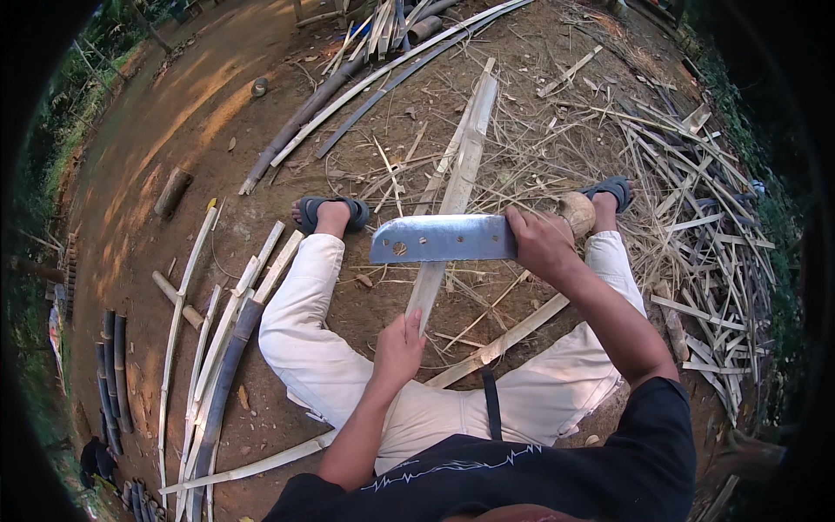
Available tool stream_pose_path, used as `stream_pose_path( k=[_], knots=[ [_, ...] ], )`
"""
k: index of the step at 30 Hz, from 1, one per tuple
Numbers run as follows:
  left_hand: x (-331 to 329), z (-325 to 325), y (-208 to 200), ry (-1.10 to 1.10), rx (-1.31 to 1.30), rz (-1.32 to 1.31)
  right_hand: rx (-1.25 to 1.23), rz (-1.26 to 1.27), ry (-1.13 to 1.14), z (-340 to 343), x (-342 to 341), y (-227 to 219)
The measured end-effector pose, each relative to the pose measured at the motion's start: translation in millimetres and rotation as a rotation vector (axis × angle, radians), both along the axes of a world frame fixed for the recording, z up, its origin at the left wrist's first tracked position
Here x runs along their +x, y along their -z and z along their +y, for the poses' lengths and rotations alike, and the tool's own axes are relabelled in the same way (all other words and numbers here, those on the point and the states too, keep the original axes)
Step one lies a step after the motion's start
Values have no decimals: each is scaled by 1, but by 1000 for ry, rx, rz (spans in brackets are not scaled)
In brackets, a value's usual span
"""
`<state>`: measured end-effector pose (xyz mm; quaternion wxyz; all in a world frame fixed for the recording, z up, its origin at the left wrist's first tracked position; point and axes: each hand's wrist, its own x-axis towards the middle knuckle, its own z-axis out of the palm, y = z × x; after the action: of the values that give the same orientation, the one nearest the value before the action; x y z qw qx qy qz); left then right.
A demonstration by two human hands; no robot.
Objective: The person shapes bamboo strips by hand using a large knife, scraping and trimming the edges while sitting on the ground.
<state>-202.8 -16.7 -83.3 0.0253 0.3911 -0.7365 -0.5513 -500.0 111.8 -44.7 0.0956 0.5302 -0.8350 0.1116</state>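
Note:
My left hand (400,351) is closed round the near end of a pale split bamboo strip (465,165), which slants away from me between my knees. My right hand (541,246) grips a broad knife (444,239) with a bright edge and several holes in its blade. The blade lies level across the strip as I see it; whether they touch, I cannot tell. The knife's handle is mostly hidden by my fingers. Just beyond that hand shows a rounded pale-brown wooden knob (577,213), perhaps the handle's end. Another bamboo strip (504,339) runs slantwise under the first, near my lap.
Split bamboo lengths (222,374) lie on the ground at left, with dark bamboo pieces (113,370) beyond. A heap of bamboo slats (696,200) spreads at right. Long poles (348,96) lie ahead. My sandalled feet (335,213) stand apart among thin shavings.

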Motion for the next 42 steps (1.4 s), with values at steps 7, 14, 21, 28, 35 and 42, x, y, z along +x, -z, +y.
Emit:
stream_pose_path(
  k=[7,14,21,28,35,42],
  knots=[
    [21,8,6,-33,6,-29,149,-68,160,-26,7,-4],
    [39,13,14,-15,2,78,18,-18,328,-43,-57,-11],
    [55,14,5,-49,180,-52,81,145,48,-36,-56,-16],
    [71,9,1,-114,437,-72,-257,-195,551,-12,-126,-10],
    [64,-5,4,-81,628,19,-50,120,-122,9,23,31],
    [62,6,-7,-77,585,-9,-4,-8,154,-13,-46,9]
  ],
)
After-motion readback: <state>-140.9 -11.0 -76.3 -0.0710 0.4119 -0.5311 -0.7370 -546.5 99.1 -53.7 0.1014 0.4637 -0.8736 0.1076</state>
